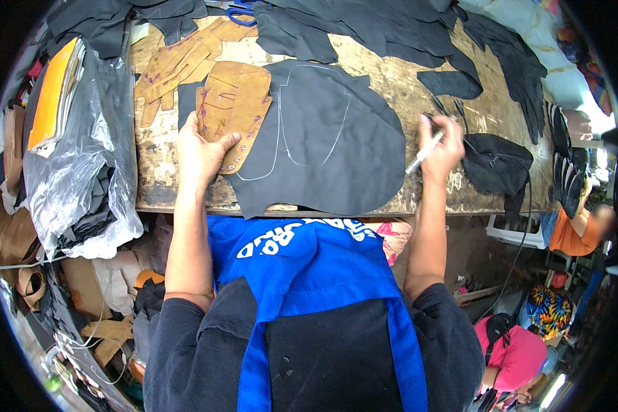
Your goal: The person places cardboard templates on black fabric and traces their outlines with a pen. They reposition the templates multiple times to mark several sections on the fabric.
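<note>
My left hand (204, 150) grips the lower left edge of a brown card pattern piece (239, 99), its thumb on top. Dark lines and small marks cover the pattern. Under and beside it, a dark grey sheet of leather-like material (364, 137) spreads over the worn wooden table (402, 58). Pale outlines of pattern shapes are drawn on the sheet. Off the sheet's right edge, my right hand (443, 146) is closed around a white pen (426, 154), which slants down to the left.
More brown pattern pieces (178, 65) and blue-handled scissors (240, 14) lie at the far left. Dark material (391, 31) covers the far edge. A black mesh bag (496, 165) sits at right; a clear plastic bag (82, 185) at left. Two people (575, 230) are at the far right.
</note>
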`<state>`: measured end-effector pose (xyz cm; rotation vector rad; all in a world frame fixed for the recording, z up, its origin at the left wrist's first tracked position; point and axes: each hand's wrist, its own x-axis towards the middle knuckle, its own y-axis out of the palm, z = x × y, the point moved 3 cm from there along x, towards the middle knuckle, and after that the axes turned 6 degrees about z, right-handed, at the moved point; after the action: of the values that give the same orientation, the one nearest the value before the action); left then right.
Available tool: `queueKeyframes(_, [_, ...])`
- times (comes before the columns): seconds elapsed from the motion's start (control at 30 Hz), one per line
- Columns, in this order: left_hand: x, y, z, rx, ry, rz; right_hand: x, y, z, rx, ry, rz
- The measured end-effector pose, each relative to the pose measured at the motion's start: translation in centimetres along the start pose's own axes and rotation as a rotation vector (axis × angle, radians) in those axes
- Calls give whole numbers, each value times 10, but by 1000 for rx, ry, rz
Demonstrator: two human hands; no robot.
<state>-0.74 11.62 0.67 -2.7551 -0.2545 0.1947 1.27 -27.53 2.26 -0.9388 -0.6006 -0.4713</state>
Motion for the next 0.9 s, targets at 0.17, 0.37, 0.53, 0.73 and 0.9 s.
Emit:
queueKeyframes(0.17, [6, -3, 4, -163, -22, 53, -7, -55, -15, -606, -115, -26])
queueKeyframes(0.37, [-2, 3, 7, -315, 51, 5, -22, -88, -50, -873, -42, 11])
queueKeyframes(0.53, [-3, 3, 12, -248, 123, -64, -18, -73, -71, -903, -42, -48])
queueKeyframes(0.73, [-4, -3, 16, -262, 171, -122, 11, -56, -92, -1097, 200, -22])
queueKeyframes(0.9, [-5, -4, 14, -288, 188, -121, 22, -50, -106, -1184, 275, -17])
